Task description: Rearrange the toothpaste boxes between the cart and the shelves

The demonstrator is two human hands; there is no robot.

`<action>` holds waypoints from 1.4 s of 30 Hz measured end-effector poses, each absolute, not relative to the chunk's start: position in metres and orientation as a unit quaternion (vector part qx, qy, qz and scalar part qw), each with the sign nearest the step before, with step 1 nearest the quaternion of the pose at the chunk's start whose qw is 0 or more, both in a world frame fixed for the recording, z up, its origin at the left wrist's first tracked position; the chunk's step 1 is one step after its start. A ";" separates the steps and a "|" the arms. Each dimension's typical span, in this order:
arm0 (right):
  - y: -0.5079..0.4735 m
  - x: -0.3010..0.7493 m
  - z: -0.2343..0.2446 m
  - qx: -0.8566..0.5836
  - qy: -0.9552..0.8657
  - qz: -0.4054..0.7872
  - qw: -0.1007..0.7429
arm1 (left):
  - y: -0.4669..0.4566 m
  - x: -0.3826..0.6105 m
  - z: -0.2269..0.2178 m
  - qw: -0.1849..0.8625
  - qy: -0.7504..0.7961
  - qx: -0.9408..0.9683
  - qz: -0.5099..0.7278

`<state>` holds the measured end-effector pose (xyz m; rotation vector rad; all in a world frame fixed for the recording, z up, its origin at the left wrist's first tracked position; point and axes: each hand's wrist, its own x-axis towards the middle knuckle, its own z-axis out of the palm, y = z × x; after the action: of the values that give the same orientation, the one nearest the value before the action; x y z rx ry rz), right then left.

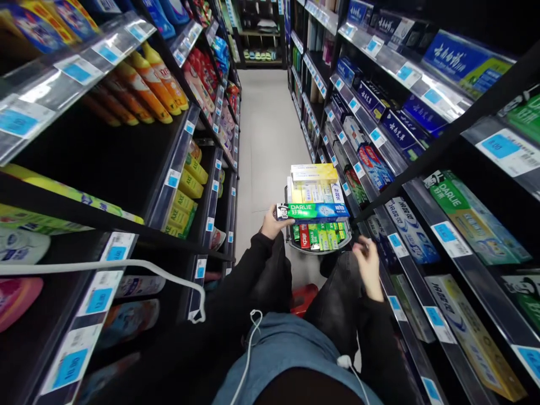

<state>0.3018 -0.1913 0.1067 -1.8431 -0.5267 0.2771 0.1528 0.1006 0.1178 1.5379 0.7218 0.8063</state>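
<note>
My left hand [273, 224] grips the left end of a green and blue Darlie toothpaste box [313, 211], its thumb along the near side. The box lies level above a basket [319, 252] filled with toothpaste boxes. At the basket's near side are several small green boxes [328, 239] and a red box [304, 236]; yellow and white boxes [314, 173] are stacked at its far side. To the right of the basket, my right hand [368, 264] is raised beside the shelf with its fingers curled in. Whatever may be between those fingers is hidden.
Shelves with toothpaste boxes [472, 216] rise close on the right. On the left, shelves hold orange bottles [156, 84] and yellow-green AXE packs [181, 211]. A pale aisle floor [270, 124] runs ahead. A white cable [139, 263] crosses at the left; something red [302, 300] is below me.
</note>
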 end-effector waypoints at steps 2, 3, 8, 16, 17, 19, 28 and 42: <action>-0.210 0.283 0.070 -0.830 -0.239 0.107 0.492 | 0.122 0.180 0.102 0.553 0.355 0.666 0.353; -0.222 0.271 0.051 -0.854 -0.257 0.088 0.444 | 0.132 0.193 0.095 0.538 0.373 0.668 0.353; -0.274 0.214 -0.031 -0.919 -0.269 0.005 0.287 | 0.170 0.245 0.069 0.506 0.410 0.683 0.331; -0.272 0.208 -0.052 -0.956 -0.203 0.003 0.212 | 0.209 0.282 0.037 0.438 0.408 0.765 0.239; -0.271 0.209 -0.053 -0.956 -0.203 0.003 0.213 | 0.213 0.285 0.034 0.422 0.413 0.774 0.228; -0.270 0.210 -0.054 -0.955 -0.203 0.001 0.216 | 0.220 0.290 0.029 0.400 0.420 0.789 0.204; -0.273 0.202 -0.054 -0.953 -0.190 -0.012 0.237 | 0.242 0.300 0.015 0.375 0.416 0.817 0.135; 0.008 0.502 -0.008 -0.887 -0.221 0.093 0.395 | 0.267 0.296 -0.015 0.426 0.450 0.771 0.144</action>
<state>0.5018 0.0085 -0.0083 -2.2482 -0.5592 0.2370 0.2955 0.2669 -0.0154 1.9282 1.1255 0.3590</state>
